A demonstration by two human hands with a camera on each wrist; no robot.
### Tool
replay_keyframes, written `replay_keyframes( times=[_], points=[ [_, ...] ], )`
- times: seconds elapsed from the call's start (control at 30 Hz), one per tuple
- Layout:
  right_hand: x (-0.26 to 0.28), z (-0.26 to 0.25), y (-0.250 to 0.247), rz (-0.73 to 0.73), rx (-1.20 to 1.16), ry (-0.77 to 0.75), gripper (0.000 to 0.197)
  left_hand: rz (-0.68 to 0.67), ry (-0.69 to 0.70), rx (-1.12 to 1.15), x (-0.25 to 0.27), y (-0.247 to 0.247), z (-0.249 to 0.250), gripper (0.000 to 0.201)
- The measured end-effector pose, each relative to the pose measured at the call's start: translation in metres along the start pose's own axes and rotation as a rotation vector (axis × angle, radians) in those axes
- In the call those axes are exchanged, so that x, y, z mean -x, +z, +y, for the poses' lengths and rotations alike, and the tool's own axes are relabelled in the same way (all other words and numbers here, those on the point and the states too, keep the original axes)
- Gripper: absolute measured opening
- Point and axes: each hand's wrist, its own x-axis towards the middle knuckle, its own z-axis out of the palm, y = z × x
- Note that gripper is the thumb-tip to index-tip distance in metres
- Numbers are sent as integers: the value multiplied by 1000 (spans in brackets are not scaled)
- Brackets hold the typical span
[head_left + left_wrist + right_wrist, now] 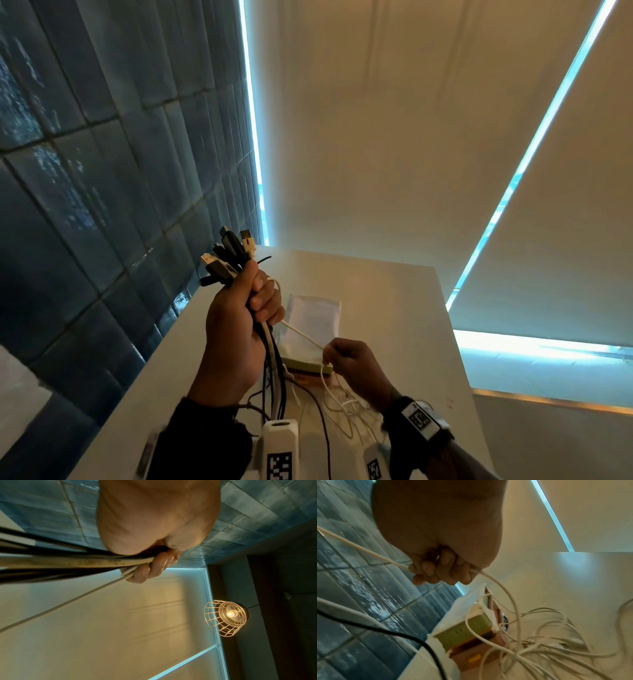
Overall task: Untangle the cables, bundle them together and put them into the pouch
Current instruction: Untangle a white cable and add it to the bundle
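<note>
Your left hand (239, 329) is raised above the table (394, 308) and its fingers are curled tightly around a bunch of cables (274, 363), black and white ones together. The plugs (227, 255) stand out above your fist, and the rest of the cables hang down to the table. In the left wrist view the fingers (154, 566) wrap around the same cables.

Your right hand (356, 368) is lower, near the table, and it pinches one thin white cable (301, 332). This cable runs tight from your left fist to your right fingers (436, 572), then falls into a loose heap of white cable (547, 646) on the table.

The pouch (313, 325) lies flat on the table just behind your hands, with some cables over its near end.
</note>
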Motion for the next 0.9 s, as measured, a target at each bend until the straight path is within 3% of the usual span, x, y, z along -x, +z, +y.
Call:
replay_keyframes(
  times=[0.17, 0.27, 0.4, 0.57, 0.67, 0.77, 0.9],
  points=[
    [0, 27, -4, 57, 129, 150, 37, 23, 36, -38, -3, -3, 12, 37],
    [-10, 15, -7, 186, 156, 208, 28, 95, 2, -103, -5, -4, 6, 37],
    [-14, -48, -17, 291, -171, 63, 19, 210, -47, -153, -8, -9, -4, 38],
    [5, -120, -13, 84, -367, -240, 14, 273, -112, -191, -10, -5, -13, 33],
    [17, -134, -6, -81, -368, -316, 13, 261, -168, -141, -10, 1, -15, 33],
    [23, -131, -3, -174, -348, -295, 14, 197, -218, 17, -11, 4, -12, 36],
    [28, -116, -2, -266, -350, -157, 17, 113, -230, 180, -10, 9, -2, 36]
  ],
)
